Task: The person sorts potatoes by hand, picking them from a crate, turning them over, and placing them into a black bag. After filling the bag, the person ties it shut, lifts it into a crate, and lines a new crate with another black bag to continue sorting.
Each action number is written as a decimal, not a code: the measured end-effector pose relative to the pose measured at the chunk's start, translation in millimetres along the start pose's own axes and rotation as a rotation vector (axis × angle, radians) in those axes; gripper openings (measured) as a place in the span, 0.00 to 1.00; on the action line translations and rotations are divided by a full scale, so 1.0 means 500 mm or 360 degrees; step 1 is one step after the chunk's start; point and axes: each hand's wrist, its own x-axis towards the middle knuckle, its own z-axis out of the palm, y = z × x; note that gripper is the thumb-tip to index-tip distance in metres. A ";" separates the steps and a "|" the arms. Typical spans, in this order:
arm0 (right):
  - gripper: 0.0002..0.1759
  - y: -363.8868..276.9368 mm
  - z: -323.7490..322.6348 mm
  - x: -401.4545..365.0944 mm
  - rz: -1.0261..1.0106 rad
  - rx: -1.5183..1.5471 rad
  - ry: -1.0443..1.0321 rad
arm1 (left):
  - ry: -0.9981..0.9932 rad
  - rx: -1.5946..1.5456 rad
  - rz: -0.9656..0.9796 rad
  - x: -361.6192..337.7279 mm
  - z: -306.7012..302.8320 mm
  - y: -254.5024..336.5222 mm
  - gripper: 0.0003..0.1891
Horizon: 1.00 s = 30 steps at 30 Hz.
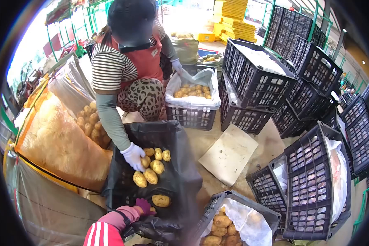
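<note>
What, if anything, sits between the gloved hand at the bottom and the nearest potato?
Nothing visible. The left hand lies right beside the potato on the black sheet. The co-worker's white glove is farther up, on other potatoes.

One head-worn camera covering whole scene. Looking forward and steeply down; wide fisheye lens bending edges, dark ring closing corners. Wearer's left hand (144, 205) showing at bottom edge, closest to lens. Black-lined crate (180, 164) lying just beyond hand, filling centre at close range. Co-worker (139, 61) facing camera farther beyond hand. Stacked black crates (254, 78) receding right of hand.
</note>
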 end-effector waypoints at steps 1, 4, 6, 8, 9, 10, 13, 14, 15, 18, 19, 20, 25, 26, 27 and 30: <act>0.24 -0.006 0.000 0.002 -0.0017 -0.0010 -0.0029 | 0.0025 -0.0096 0.0028 0.005 0.008 -0.010 0.39; 0.24 -0.031 -0.016 0.013 -0.0063 -0.0036 0.0015 | 0.0004 -0.0142 0.0014 0.014 0.026 -0.024 0.28; 0.26 -0.016 -0.010 0.004 0.0069 0.0046 -0.0031 | -0.0044 -0.0112 0.0226 -0.023 -0.038 -0.013 0.27; 0.23 -0.022 -0.006 -0.011 -0.0015 -0.0013 0.0021 | 0.0097 -0.0475 -0.0142 -0.012 -0.049 -0.015 0.27; 0.23 -0.019 -0.002 -0.011 -0.0021 -0.0024 0.0001 | 0.0484 -0.0510 -0.0138 -0.015 -0.052 -0.015 0.34; 0.24 -0.015 -0.001 -0.017 -0.0037 -0.0035 -0.0014 | 0.0738 -0.0505 -0.0128 -0.016 -0.054 -0.007 0.42; 0.25 -0.023 0.008 -0.018 0.0014 -0.0051 -0.0080 | 0.1170 -0.0521 0.0509 0.010 -0.048 0.001 0.47; 0.25 -0.023 0.011 -0.015 0.0009 -0.0056 -0.0079 | 0.1037 -0.0415 0.0539 0.006 -0.059 0.012 0.47; 0.25 -0.026 0.012 -0.011 -0.0001 -0.0066 -0.0089 | 0.0909 -0.0308 0.0574 0.006 -0.065 0.017 0.48; 0.26 -0.024 0.012 -0.005 -0.0069 -0.0110 -0.0075 | 0.0866 -0.0268 0.0493 0.039 -0.060 0.020 0.49; 0.27 -0.026 0.010 -0.001 -0.0068 -0.0096 -0.0082 | 0.0717 -0.0372 0.0428 0.044 -0.057 0.019 0.49; 0.26 -0.028 0.010 -0.003 -0.0044 -0.0087 -0.0084 | 0.0571 -0.0474 0.0357 0.040 -0.069 0.019 0.48; 0.25 -0.022 0.018 0.002 -0.0021 -0.0081 -0.0089 | 0.0055 -0.1084 0.0325 0.037 -0.098 0.025 0.40; 0.25 -0.021 0.017 -0.001 0.0002 -0.0084 -0.0099 | -0.0139 -0.1305 0.0386 0.020 -0.143 0.034 0.38; 0.25 -0.021 0.019 -0.001 0.0015 -0.0080 -0.0108 | -0.0329 -0.1518 0.0434 0.006 -0.182 0.038 0.36; 0.26 -0.023 0.015 0.002 0.0002 -0.0074 -0.0117 | -0.0536 -0.2021 0.0242 -0.013 -0.233 0.084 0.32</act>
